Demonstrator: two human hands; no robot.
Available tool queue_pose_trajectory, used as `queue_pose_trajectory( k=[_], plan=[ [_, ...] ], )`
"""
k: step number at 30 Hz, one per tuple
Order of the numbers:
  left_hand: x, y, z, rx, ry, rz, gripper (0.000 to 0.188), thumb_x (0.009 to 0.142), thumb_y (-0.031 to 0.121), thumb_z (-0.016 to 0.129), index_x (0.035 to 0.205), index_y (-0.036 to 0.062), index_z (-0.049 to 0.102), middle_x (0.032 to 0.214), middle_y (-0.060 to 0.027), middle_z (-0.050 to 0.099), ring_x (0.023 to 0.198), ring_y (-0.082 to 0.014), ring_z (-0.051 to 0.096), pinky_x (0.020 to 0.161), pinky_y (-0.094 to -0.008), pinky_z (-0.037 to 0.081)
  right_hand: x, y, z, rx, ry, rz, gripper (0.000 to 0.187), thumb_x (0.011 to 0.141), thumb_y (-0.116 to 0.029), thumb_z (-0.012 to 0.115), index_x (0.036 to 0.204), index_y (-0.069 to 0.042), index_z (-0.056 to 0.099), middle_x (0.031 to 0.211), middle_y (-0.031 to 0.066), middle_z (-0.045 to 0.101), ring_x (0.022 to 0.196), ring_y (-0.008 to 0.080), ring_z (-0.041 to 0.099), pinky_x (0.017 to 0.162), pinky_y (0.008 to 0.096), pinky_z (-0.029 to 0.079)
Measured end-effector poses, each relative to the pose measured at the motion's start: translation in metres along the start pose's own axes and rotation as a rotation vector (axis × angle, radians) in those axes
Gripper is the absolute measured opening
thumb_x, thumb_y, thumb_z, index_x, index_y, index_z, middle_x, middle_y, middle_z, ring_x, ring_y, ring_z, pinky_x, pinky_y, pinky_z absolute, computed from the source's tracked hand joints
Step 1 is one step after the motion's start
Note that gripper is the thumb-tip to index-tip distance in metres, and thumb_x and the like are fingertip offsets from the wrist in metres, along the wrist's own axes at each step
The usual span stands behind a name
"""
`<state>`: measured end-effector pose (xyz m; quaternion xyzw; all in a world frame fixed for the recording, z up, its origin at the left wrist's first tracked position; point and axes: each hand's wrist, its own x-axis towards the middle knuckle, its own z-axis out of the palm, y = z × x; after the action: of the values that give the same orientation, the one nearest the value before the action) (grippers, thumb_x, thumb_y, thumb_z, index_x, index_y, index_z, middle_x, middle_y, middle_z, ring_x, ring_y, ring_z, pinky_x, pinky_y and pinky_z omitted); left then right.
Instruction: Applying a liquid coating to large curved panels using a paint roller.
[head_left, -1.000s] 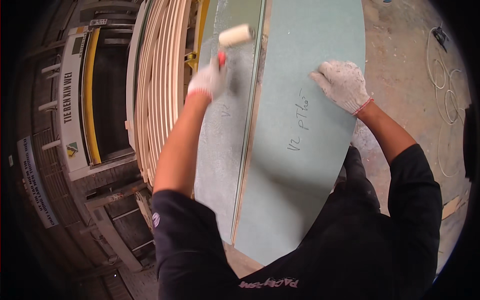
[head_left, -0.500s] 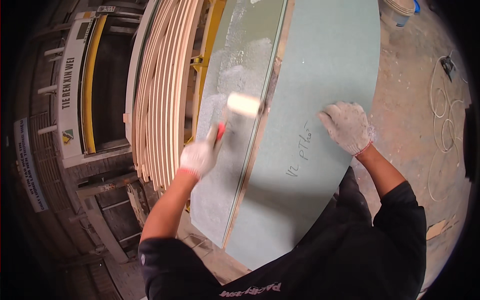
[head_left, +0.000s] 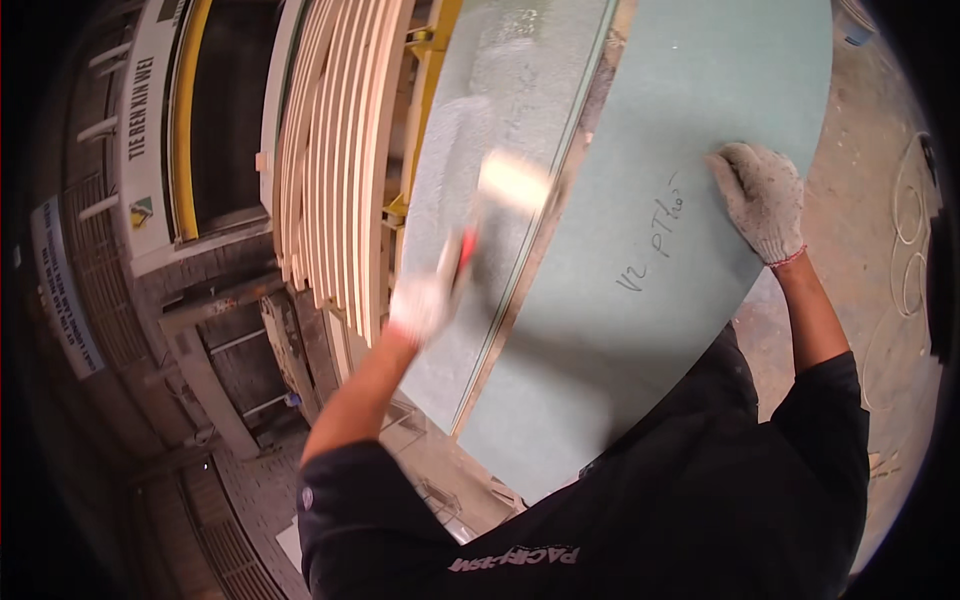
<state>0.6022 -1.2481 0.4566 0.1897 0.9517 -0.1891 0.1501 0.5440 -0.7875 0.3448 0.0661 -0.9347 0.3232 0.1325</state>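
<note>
Workshop floor [head_left: 850, 215] below, a gloved left hand [head_left: 420, 305] holds a paint roller [head_left: 515, 182] over a grey-coated board [head_left: 445, 145]; the gloved right hand [head_left: 765, 200] rests on the green board [head_left: 560, 390] alongside, its grip impossible to tell.

Bright middle, black fisheye rim.
Soft light washes the pale green panel [head_left: 625, 225], a diffuse shadow darkening its lower part; the roller [head_left: 515, 181] looks nearly blown out and, like the left hand [head_left: 421, 303], is smeared by blur. Wooden slats [head_left: 338, 150] look bowed; the left background is dim.
</note>
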Motion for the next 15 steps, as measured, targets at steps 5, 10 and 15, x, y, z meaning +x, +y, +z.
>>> queue_pose_trajectory(
  k=[5, 10, 15],
  plan=[
    [-0.296, -0.033, 0.027, -0.08, -0.617, -0.265, 0.065, 0.101, 0.04, 0.058, 0.157, 0.0165, 0.037, 0.077, -0.0155, 0.071, 0.057, -0.0378, 0.066, 0.051, -0.0536, 0.05, -0.004, 0.0, 0.0, -0.018, 0.003, -0.032, 0.019, 0.095, -0.026, 0.069, 0.09, -0.008, 0.071, 0.08, 0.0129, 0.069, 0.076, 0.0346, 0.066, 0.07, 0.0459, 0.05],
    [-0.206, -0.032, 0.05, -0.114, -0.215, -0.228, 0.057, 0.1, 0.041, 0.059, 0.146, 0.0097, 0.047, 0.078, -0.0254, 0.07, 0.063, -0.041, 0.069, 0.056, -0.0535, 0.054, -0.012, -0.003, 0.008, -0.137, -0.002, 0.01, 0.022, 0.095, -0.028, 0.068, 0.089, -0.007, 0.071, 0.079, 0.0133, 0.068, 0.076, 0.035, 0.067, 0.069, 0.0461, 0.051],
    [0.126, 0.01, -0.06, -0.267, -0.143, -0.337, 0.053, 0.105, 0.049, 0.039, 0.127, 0.0022, 0.051, 0.107, -0.0319, 0.07, 0.102, -0.0461, 0.07, 0.089, -0.0571, 0.055, -0.013, -0.009, 0.004, -0.16, 0.042, -0.026, 0.023, 0.095, -0.029, 0.068, 0.088, -0.007, 0.07, 0.079, 0.0137, 0.068, 0.075, 0.0352, 0.067, 0.069, 0.0463, 0.051]
  ],
)
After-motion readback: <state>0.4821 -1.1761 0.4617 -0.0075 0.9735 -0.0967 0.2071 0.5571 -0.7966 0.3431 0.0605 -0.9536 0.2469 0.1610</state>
